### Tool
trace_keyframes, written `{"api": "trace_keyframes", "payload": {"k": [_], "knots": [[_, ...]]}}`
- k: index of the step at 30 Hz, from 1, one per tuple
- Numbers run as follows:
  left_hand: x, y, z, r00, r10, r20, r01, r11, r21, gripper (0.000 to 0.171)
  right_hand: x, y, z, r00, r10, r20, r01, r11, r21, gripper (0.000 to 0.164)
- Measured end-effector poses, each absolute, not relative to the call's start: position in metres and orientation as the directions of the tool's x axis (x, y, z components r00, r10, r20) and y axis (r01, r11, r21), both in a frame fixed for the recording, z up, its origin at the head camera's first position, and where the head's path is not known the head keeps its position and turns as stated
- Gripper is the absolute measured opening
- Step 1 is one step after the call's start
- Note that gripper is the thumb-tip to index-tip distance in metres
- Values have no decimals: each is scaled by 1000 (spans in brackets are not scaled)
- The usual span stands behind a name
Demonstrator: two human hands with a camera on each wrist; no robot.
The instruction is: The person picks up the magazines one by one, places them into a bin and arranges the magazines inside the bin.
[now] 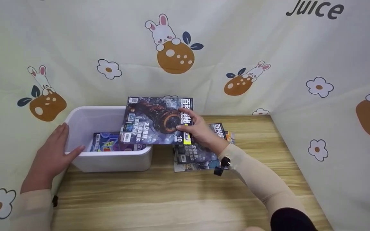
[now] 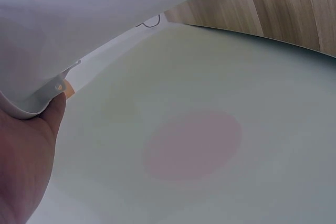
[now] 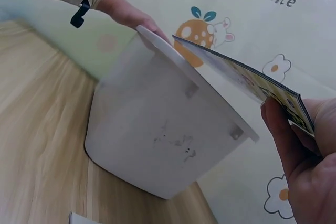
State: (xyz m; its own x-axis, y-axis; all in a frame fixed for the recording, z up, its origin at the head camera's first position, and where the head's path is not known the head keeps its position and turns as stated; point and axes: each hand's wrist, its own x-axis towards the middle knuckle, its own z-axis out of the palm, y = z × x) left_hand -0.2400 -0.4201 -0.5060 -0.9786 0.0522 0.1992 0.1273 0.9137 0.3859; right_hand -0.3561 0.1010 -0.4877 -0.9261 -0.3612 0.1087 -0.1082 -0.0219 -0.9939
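My right hand [image 1: 202,130] grips the right edge of a dark magazine [image 1: 154,120] with a motorbike-like picture on its cover. The magazine is raised over the right end of a white plastic bin [image 1: 108,160]. In the right wrist view, the held magazine [image 3: 241,74] slants above the bin rim, with fingers on its underside. At the bin's left end my left hand [image 1: 48,155] rests against the rim, fingers extended and thumb spread across the front corner. Inside the bin lies a colourful blue and purple magazine [image 1: 108,141], partly hidden by the held one.
Right of the bin, a small pile of magazines [image 1: 198,154] lies on the wood-grain surface [image 1: 172,199], partly covered by my right arm. A pale curtain [image 1: 133,83] printed with rabbits, oranges and flowers encloses the back and sides, close behind the bin.
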Motion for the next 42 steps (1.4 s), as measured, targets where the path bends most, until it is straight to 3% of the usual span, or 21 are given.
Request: {"api": "trace_keyframes", "payload": {"k": [8,42], "knots": [[-239,-421,-507,-977,51,207,130,912,388,111,-360,72,-487,-916,-387,106,-100,-36,-994,83],[-241,-419,-508,-978,52,204,129,914,384,109,-349,-2,-472,-905,-425,10,-91,171,-981,84]]}}
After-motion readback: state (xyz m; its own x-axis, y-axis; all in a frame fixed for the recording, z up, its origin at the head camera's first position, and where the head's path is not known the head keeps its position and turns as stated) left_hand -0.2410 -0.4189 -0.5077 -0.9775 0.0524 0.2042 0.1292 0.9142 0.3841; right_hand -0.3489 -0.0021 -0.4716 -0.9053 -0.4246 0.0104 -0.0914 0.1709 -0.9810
